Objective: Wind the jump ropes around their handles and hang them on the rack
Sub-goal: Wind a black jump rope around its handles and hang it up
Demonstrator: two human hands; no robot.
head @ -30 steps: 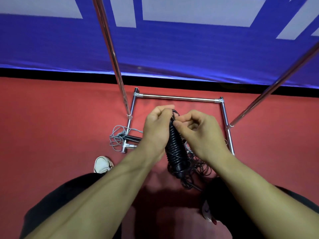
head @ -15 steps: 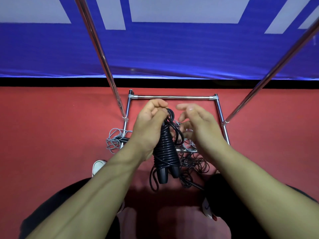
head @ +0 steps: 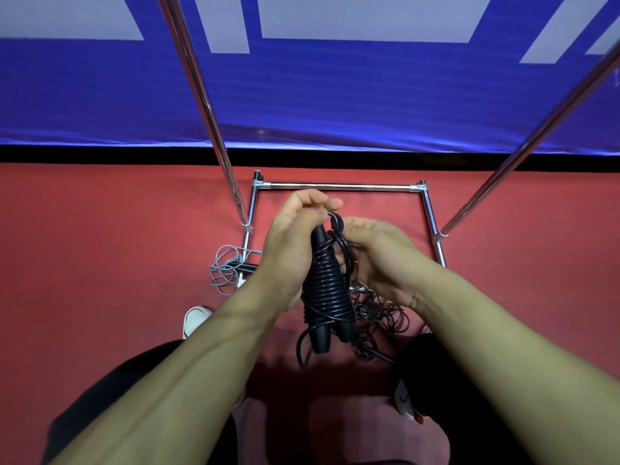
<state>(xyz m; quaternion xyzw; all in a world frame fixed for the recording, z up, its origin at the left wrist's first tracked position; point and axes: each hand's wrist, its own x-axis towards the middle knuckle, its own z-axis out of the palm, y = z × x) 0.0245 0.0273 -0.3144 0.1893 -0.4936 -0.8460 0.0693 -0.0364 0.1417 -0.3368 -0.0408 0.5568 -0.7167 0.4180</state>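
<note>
The left hand (head: 295, 243) is gripping the upper end of the black jump rope (head: 327, 290), with fingers curled round the two handles, which are pointing down side by side. The cord is lying in close turns around both handles, and a loose loop is hanging below the lower ends. The right hand (head: 382, 260) is touching the bundle from the right side with fingers bent toward the cord; it appears to be pinching the strand near the top, though the fingertips are hidden behind the bundle.

The bundle is hanging above the red floor (head: 100, 246), inside the outline of the rack base (head: 339, 186). The rear bar of the base is lying just beyond the left knuckles. Two rack poles (head: 214, 129) are rising from the side bars, one on each side of the hands, leaving open room between them.

A tangle of dark cords (head: 379, 317) is lying on the floor under the right wrist. A grey jump rope (head: 226, 270) is lying coiled against the left side bar. A white shoe (head: 196, 318) is standing near the left forearm. A blue wall (head: 335, 102) is bordering the floor behind the rack.
</note>
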